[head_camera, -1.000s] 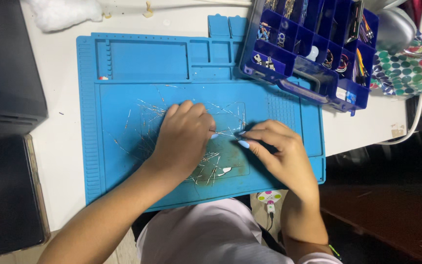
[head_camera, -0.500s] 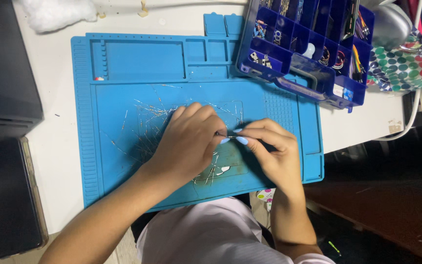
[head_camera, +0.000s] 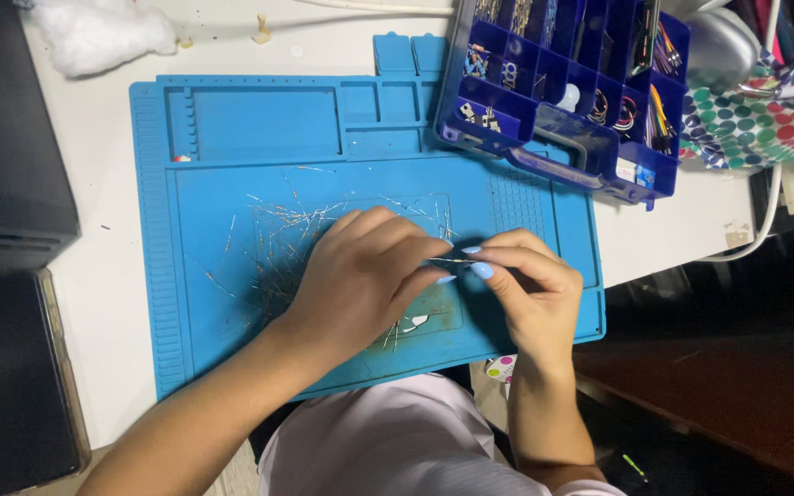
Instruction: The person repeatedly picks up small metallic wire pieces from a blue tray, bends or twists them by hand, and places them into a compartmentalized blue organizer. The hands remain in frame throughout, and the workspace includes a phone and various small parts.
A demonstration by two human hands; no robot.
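Observation:
Both my hands meet over the middle of a blue silicone work mat [head_camera: 232, 165]. My left hand [head_camera: 360, 276] lies palm down, fingertips pinching one end of a thin metal wire lead [head_camera: 449, 261]. My right hand [head_camera: 526, 289], with light blue nails, pinches the other end of the same lead. Many thin loose wire leads [head_camera: 277, 230] are scattered on the mat just left of and under my left hand. A few small pale bits [head_camera: 413, 321] lie on the mat below my left palm.
A dark blue compartment box [head_camera: 562, 87] of small electronic parts sits at the mat's upper right corner. A black box [head_camera: 6, 174] stands on the left, a white fluffy wad [head_camera: 98, 37] top left, dotted fabric [head_camera: 751, 124] far right. The table edge drops off right of the mat.
My hands stay together over the mat, the fingertips shifting slightly on the lead. The view has drifted a little; nothing else has moved.

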